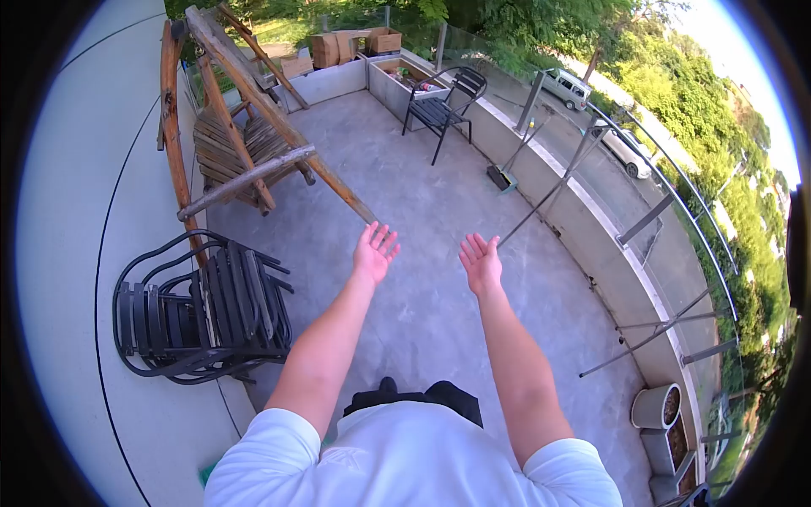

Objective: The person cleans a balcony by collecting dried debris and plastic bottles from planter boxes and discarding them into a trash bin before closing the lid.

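Both my arms stretch forward over the grey concrete floor (pixel 422 329), palms turned up. My left hand (pixel 375 253) is open and empty, its fingers spread; in the picture it lies just below the lower end of a wooden swing frame's pole (pixel 338 188). To the right, my right hand (pixel 481 264) is also open with nothing in it, fingers apart. A thin dark metal pole of a rack (pixel 541 203) appears beside its fingertips. The two hands are well apart from each other.
Stacked black chairs (pixel 211 308) stand at the left by the pale wall (pixel 59 253). A single black chair (pixel 439 110) and a dustpan (pixel 501 178) are farther ahead. Cardboard boxes (pixel 334 49) sit at the back. Planters (pixel 655 408) line the low right wall with its glass railing.
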Tool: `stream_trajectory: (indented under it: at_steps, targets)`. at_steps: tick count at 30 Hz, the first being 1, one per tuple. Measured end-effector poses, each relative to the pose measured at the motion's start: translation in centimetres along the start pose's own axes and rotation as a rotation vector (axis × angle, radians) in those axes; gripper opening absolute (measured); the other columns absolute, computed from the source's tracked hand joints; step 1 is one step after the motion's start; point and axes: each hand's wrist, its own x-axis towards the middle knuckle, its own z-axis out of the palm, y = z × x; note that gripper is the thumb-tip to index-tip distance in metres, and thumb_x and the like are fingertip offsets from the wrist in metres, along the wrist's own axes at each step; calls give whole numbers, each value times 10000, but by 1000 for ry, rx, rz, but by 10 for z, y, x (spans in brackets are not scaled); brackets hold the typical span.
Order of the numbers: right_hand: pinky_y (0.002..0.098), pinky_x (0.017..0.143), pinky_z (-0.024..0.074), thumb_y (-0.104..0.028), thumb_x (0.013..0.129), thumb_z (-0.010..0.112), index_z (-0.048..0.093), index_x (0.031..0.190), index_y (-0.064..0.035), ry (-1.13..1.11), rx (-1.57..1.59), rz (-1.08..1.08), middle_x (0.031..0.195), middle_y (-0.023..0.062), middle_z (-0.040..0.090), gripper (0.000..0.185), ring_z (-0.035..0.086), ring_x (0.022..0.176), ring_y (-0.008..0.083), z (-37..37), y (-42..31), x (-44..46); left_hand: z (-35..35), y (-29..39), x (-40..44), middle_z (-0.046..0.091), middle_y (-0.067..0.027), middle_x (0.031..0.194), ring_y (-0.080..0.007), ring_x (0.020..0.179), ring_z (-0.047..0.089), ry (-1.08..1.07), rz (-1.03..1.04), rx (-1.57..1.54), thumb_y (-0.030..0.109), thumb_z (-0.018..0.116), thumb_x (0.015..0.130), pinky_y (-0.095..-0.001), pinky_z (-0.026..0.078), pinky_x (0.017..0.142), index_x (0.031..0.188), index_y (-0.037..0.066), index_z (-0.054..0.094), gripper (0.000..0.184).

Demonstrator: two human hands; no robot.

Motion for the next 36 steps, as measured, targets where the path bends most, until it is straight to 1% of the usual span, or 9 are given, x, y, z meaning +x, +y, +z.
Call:
stream_trajectory:
  at_steps: [5, 8, 11, 17, 21, 26, 30, 33, 36]
  targets:
    - [416, 1083, 391, -648, 995, 324, 374, 1471, -24, -5, 52, 18, 1482, 114, 462, 786, 485, 1314, 276, 21, -15, 84, 30, 16, 73, 565, -45, 1314, -266, 1170, 595, -8, 2, 48, 401, 517, 1008, -477, 500, 937, 1333, 160, 490, 406]
    - [424, 1089, 375, -663, 988, 324, 370, 1479, -37, -17, 78, 22, 1491, 116, 451, 798, 468, 1330, 279, 14, -18, 140, 45, 14, 118, 558, -51, 1323, -274, 1172, 596, 10, 18, 42, 399, 515, 1008, -475, 501, 939, 1340, 157, 488, 411]
    - [430, 1099, 358, -674, 983, 322, 361, 1489, -51, -26, 105, 35, 1500, 116, 439, 803, 449, 1346, 284, 7, -27, 211, 66, 9, 182, 555, -57, 1326, -278, 1176, 594, 34, 46, 31, 399, 516, 1007, -475, 502, 943, 1348, 151, 480, 423]
    - [434, 1099, 357, -682, 979, 316, 343, 1501, -63, -39, 128, 77, 1508, 115, 428, 810, 447, 1346, 279, 1, -77, 341, 130, -2, 295, 553, -72, 1323, -279, 1169, 595, 91, 84, 43, 395, 528, 999, -468, 505, 947, 1345, 135, 476, 436]
    - [433, 1090, 367, -682, 978, 321, 345, 1500, -62, -46, 78, 72, 1506, 114, 430, 810, 461, 1332, 273, 4, -121, 417, 174, -3, 361, 551, -78, 1324, -283, 1163, 596, 83, 112, 5, 382, 536, 998, -468, 505, 953, 1340, 138, 482, 424]
    - [431, 1089, 368, -678, 979, 329, 354, 1494, -60, -73, 89, 99, 1504, 110, 433, 805, 469, 1322, 274, 18, -146, 494, 218, 1, 429, 552, -70, 1322, -284, 1174, 587, 86, 113, -31, 370, 534, 1000, -468, 509, 955, 1333, 135, 484, 410]
    - [430, 1090, 369, -667, 985, 332, 374, 1483, -63, -68, 72, 115, 1501, 109, 438, 784, 470, 1319, 276, 39, -152, 559, 237, 13, 493, 544, -64, 1339, -277, 1201, 573, 100, 109, -32, 346, 553, 994, -466, 517, 947, 1344, 149, 482, 408]
    - [431, 1090, 371, -657, 990, 335, 385, 1478, -67, -93, -15, 129, 1494, 112, 446, 767, 477, 1312, 279, 56, -148, 620, 246, 31, 552, 521, -73, 1374, -269, 1228, 556, 116, 119, -48, 160, 549, 993, -450, 533, 941, 1395, 155, 453, 414]
    - [433, 1090, 373, -648, 994, 340, 386, 1480, -72, -110, -41, 129, 1489, 112, 453, 755, 484, 1305, 281, 87, -145, 688, 243, 53, 621, 474, -99, 1422, -272, 1259, 534, 49, 240, 65, -114, 445, 922, -444, 550, 953, 1449, 151, 404, 591]
